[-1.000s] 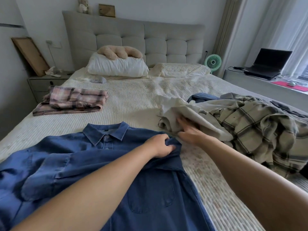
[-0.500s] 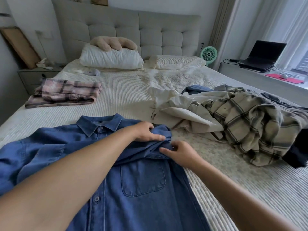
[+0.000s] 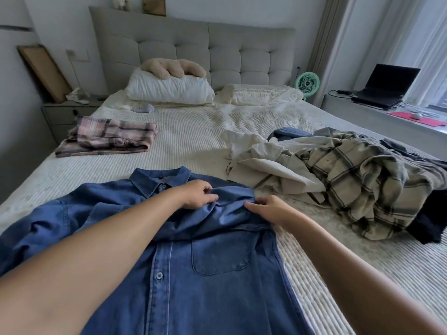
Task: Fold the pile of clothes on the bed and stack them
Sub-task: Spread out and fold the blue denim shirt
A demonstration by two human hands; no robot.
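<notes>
A blue denim shirt lies front-up on the bed, collar away from me. Its right sleeve is bunched across the chest. My left hand grips that bunched sleeve near the shoulder. My right hand pinches the same fold just to the right. A folded pink plaid garment lies at the bed's left side. A loose pile of cream, beige plaid and dark clothes sprawls to the right of the shirt.
Two pillows and a beige plush sit by the grey headboard. A nightstand stands at the left. A green fan and a laptop on a ledge are at the right.
My right hand left the cream garment in the pile and came back to the denim shirt's bunched sleeve. My left hand has kept its hold on the sleeve.
</notes>
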